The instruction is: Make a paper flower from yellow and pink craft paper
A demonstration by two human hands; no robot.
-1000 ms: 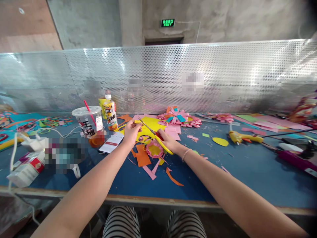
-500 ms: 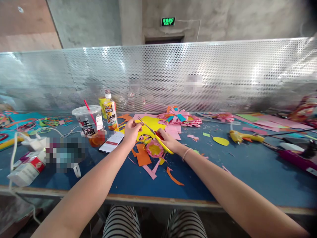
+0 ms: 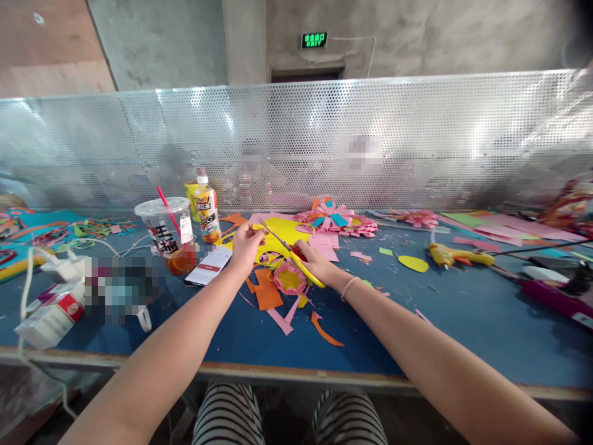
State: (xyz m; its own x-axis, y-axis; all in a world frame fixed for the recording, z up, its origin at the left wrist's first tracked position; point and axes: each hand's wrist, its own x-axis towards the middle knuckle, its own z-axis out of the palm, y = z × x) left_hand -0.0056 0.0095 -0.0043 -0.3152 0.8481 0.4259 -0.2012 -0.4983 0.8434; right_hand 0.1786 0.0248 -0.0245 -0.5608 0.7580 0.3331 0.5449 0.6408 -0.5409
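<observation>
My right hand [image 3: 312, 259] is closed around the yellow handles of a pair of scissors [image 3: 299, 262]. Their blades point up and to the left, and the tips reach the fingers of my left hand [image 3: 248, 243]. Those left fingers are pinched together; whatever is between them is too small to make out. Yellow paper [image 3: 290, 230] lies on the table behind and beneath the blades. Just below the scissors sits a pink paper flower with a yellow centre [image 3: 291, 278]. An orange paper piece [image 3: 267, 290] lies beside it, with pink strips [image 3: 281, 321] nearer to me.
To the left stand a plastic cup with a red straw [image 3: 169, 232] and a drink bottle [image 3: 207, 213], near a phone [image 3: 209, 266]. Paper flowers [image 3: 328, 216] lie at the back. A yellow glue gun [image 3: 458, 254] and its cord are at right. A perforated metal screen [image 3: 296, 123] borders the table.
</observation>
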